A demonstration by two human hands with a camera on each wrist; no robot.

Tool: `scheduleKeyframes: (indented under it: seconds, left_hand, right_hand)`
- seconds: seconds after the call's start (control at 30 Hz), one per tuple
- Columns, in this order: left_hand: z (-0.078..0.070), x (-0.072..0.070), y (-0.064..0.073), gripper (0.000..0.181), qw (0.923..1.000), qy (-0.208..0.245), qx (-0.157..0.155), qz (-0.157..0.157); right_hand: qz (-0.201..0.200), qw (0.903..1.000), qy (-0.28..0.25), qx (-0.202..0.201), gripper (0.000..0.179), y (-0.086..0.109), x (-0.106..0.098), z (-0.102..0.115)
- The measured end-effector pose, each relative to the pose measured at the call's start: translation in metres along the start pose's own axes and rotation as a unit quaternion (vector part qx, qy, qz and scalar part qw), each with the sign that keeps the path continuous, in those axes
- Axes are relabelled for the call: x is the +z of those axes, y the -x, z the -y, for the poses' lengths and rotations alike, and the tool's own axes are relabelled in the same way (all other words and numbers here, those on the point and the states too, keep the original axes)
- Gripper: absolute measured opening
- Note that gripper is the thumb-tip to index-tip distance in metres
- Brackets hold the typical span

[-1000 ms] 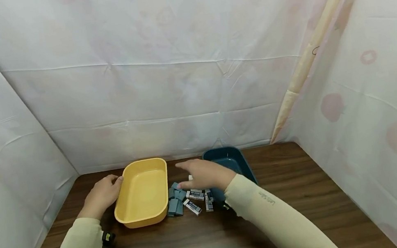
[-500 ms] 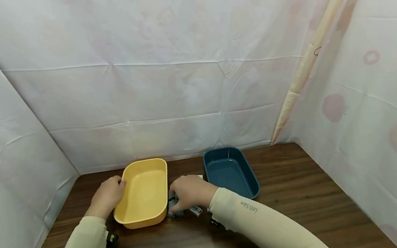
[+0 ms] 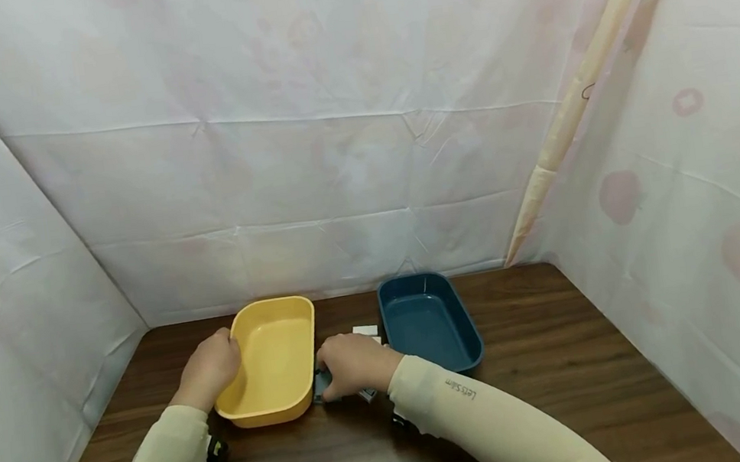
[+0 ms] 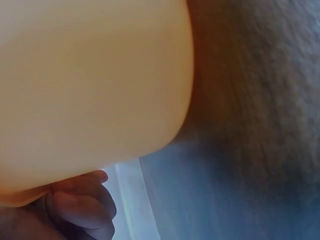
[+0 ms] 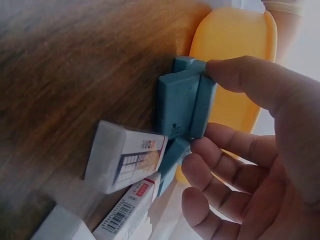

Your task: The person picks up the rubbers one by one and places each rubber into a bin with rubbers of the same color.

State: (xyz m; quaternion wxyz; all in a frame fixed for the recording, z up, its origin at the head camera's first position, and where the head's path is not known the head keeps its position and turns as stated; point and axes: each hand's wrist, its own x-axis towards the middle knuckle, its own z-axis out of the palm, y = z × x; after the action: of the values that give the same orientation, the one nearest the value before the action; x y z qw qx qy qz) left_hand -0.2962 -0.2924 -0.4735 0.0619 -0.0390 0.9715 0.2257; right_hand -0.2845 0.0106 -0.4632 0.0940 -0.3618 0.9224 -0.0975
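My left hand (image 3: 210, 370) grips the left rim of a yellow plastic tray (image 3: 271, 362). In the left wrist view its curled fingers (image 4: 82, 207) lie against the tray's outer wall (image 4: 100, 90). My right hand (image 3: 358, 363) is low over the table, just right of the tray. In the right wrist view its thumb and fingertips pinch the two ends of a small blue-grey block (image 5: 204, 107). Another blue-grey block (image 5: 175, 102) lies right against it. White erasers in printed sleeves (image 5: 142, 162) lie beside the blocks, partly hidden by the hand in the head view.
A dark blue tray (image 3: 430, 324) stands right of the erasers, near the back edge of the wooden table (image 3: 552, 363). White patterned sheeting (image 3: 321, 168) hangs behind and on both sides. A wrapped pole (image 3: 548, 155) leans at the back right.
My right hand has moved left and down from above the erasers to the blue-grey blocks, and its fingers have closed in. The left hand has shifted slightly right on the yellow tray's rim.
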Motion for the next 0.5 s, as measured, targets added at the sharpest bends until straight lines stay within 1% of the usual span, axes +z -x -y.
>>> scheduleKeyframes:
  seconds: [0.17,0.33,0.5]
  left_hand:
    - [0.0,0.001,0.001,0.059,1.0,0.003,-0.001,-0.002]
    - [0.002,0.0,0.001,0.059,0.9999,0.014,-0.001,0.001]
    - [0.002,-0.003,0.001,0.058,0.9998,0.019,0.005,-0.006]
  right_hand:
    - [0.0,0.9999,-0.012,0.001,0.02,0.0,0.001,-0.001]
    - [0.0,0.9993,-0.035,0.009,0.015,0.004,-0.007,-0.002]
    - [-0.006,0.9988,-0.042,0.023,0.03,0.006,-0.022,-0.004]
